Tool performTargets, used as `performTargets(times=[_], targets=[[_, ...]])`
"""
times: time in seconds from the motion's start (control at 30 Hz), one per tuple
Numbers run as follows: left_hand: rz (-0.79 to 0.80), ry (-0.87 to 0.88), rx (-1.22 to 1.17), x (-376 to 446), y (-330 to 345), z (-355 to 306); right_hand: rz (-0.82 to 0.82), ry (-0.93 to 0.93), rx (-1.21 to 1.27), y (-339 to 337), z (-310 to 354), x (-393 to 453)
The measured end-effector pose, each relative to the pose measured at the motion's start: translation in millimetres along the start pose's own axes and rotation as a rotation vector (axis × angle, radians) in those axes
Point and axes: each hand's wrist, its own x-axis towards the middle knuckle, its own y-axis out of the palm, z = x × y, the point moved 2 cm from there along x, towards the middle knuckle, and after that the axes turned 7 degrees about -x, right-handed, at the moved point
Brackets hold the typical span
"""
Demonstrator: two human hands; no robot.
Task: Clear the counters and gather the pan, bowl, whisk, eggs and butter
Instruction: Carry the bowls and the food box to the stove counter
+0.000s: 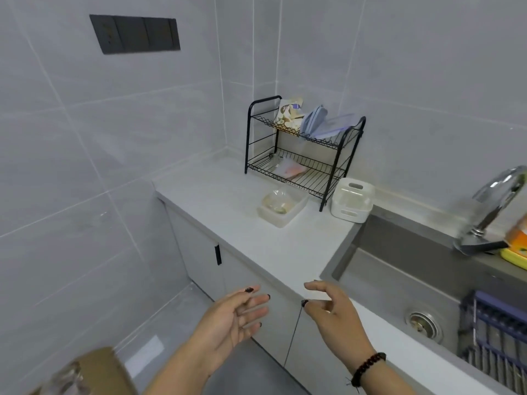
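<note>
The left hand (pixel 233 317) and right hand (pixel 333 312) hang loose, fingers spread, holding nothing. On the pale counter (pixel 228 201), by grey wall tiles (pixel 85 138), sits a black rack (pixel 302 149). No pan shows.

Left hand (pixel 231 317) and right hand (pixel 333 312) hover empty, fingers loose, before the counter (pixel 256 238)

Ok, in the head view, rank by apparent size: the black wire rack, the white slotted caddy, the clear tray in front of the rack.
1. black wire rack, clearly largest.
2. clear tray and white slotted caddy look alike; I won't rank them.
</note>
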Motion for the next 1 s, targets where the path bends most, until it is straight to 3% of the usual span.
performTargets(times=[0.4,0.67,1.0], targets=[[-0.044,0.035,-0.016,159.4,37.9,-102.0,0.099,0.114,-0.015,-5.7,11.6,221.7],[-0.049,-0.005,-0.048,239.5,43.9,-146.4,0.119,0.246,-0.017,7.3,9.1,301.7],[-0.065,-0.062,0.229,371.0,28.0,-197.2,-0.035,0.54,0.056,46.8,-3.2,380.0]])
